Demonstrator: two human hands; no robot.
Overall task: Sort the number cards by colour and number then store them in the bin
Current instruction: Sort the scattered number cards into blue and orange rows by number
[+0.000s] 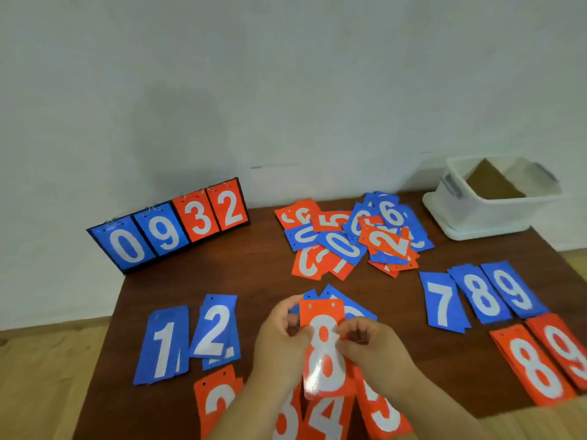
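Near the front edge of the table point(254, 271), both hands hold one red 8 card point(322, 344). The left hand point(279, 338) pinches its left side, with blue cards point(346, 301) fanned behind it, and the right hand point(371, 347) pinches its right side. I judge that it belongs on the red 8 pile point(533, 366) by the right edge; better to slide it free of the blue cards first, then lay it square. I count five blue piles point(444, 303), six red piles point(327, 417), one unsorted heap point(352, 236) and one bin point(495, 214) at the far right corner.
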